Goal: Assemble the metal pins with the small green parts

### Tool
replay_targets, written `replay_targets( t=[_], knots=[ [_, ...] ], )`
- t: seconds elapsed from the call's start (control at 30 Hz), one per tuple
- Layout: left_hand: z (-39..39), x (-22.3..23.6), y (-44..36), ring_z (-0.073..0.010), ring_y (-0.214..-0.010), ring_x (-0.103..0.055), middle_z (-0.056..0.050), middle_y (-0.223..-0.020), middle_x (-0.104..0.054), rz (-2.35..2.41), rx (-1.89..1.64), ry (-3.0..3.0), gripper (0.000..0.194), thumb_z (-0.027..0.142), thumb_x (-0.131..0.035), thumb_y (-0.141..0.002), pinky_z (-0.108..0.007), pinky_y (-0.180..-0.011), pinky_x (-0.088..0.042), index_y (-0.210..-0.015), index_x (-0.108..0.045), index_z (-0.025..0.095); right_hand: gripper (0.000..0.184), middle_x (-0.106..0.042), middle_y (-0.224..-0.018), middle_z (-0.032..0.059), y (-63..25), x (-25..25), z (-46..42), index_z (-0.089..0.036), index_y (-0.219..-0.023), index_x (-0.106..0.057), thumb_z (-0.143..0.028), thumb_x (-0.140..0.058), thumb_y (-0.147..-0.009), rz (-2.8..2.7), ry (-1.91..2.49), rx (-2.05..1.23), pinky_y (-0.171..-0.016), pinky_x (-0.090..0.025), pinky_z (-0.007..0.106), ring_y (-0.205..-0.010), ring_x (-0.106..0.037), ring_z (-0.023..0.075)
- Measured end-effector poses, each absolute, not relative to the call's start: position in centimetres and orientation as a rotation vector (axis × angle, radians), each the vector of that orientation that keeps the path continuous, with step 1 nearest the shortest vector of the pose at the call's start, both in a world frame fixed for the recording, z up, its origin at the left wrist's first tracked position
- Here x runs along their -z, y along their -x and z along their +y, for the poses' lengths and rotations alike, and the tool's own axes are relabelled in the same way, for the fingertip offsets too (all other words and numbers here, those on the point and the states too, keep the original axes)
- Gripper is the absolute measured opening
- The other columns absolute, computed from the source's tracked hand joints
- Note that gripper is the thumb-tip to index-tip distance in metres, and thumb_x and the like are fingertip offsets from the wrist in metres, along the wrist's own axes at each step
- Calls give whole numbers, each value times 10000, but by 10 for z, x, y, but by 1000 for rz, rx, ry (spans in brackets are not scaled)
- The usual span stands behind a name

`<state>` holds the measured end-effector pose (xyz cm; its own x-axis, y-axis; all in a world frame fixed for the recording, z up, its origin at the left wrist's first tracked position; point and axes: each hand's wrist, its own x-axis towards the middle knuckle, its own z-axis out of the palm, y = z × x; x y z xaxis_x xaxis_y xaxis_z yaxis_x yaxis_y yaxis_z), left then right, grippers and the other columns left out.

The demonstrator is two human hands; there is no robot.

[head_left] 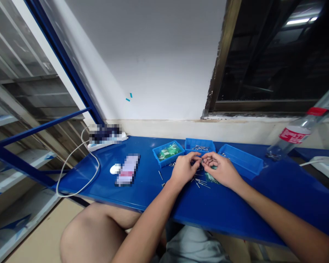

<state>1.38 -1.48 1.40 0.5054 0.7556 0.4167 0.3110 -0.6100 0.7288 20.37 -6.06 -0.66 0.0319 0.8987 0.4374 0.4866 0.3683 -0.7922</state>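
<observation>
My left hand and my right hand meet fingertip to fingertip above the blue table. Both are closed in a pinch around something small and dark that I cannot make out. Below them lie several thin metal pins, loosely scattered. A small green packet rests under my right hand, partly hidden by it. Behind my hands stands a blue tray with metal pieces. To the left is a blue bin with green-and-clear packets, and to the right a longer blue bin.
A blurred phone and a white round object lie on the left. A power strip with a white cable sits at the far left corner. A plastic bottle with a red label stands on the right, near another white device.
</observation>
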Motion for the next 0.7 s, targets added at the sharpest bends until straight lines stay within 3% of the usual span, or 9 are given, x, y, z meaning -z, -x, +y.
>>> replay_targets(
  t=[0.1, 0.27, 0.4, 0.53, 0.7],
  knots=[
    [-19, -20, -13, -217, -982, -792, -37, -1068, -833, 911, -976, -2206, 242, 244, -623, -991, -304, -919, -590, -1181, -768, 210, 171, -741, -933, 63, -204, 4, -62, -219, -1028, -723, -290, -667, -884, -1657, 1292, -414, -715, -628, 337, -755, -700, 188],
    [-22, -25, -11, -223, -890, -788, -43, -1059, -835, 892, -911, -2226, 319, 410, -583, -1032, -291, -833, -590, -1088, -826, 210, 148, -761, -1001, 64, -207, 3, -63, -230, -1002, -745, -299, -662, -900, -1643, 1274, -416, -783, -655, 372, -796, -737, 204],
    [-18, -19, -12, -236, -977, -793, -50, -1128, -823, 922, -935, -2155, 257, 303, -651, -986, -316, -901, -607, -1166, -813, 216, 166, -789, -1054, 74, -207, 5, -62, -240, -1003, -761, -358, -670, -927, -1632, 1242, -438, -855, -673, 423, -876, -777, 238],
    [-13, -13, -12, -227, -1006, -791, -50, -1123, -824, 909, -956, -2178, 233, 222, -681, -950, -334, -954, -608, -1143, -812, 214, 220, -809, -978, 74, -208, 7, -61, -232, -996, -748, -439, -709, -932, -1578, 1270, -501, -856, -681, 438, -859, -798, 260],
    [-12, -12, -14, -192, -937, -791, -41, -1051, -832, 882, -1039, -2116, 278, 110, -698, -900, -304, -901, -614, -1156, -772, 189, 225, -803, -955, 78, -209, 9, -60, -226, -977, -721, -439, -740, -906, -1565, 1280, -523, -830, -683, 421, -846, -795, 255]
  ],
)
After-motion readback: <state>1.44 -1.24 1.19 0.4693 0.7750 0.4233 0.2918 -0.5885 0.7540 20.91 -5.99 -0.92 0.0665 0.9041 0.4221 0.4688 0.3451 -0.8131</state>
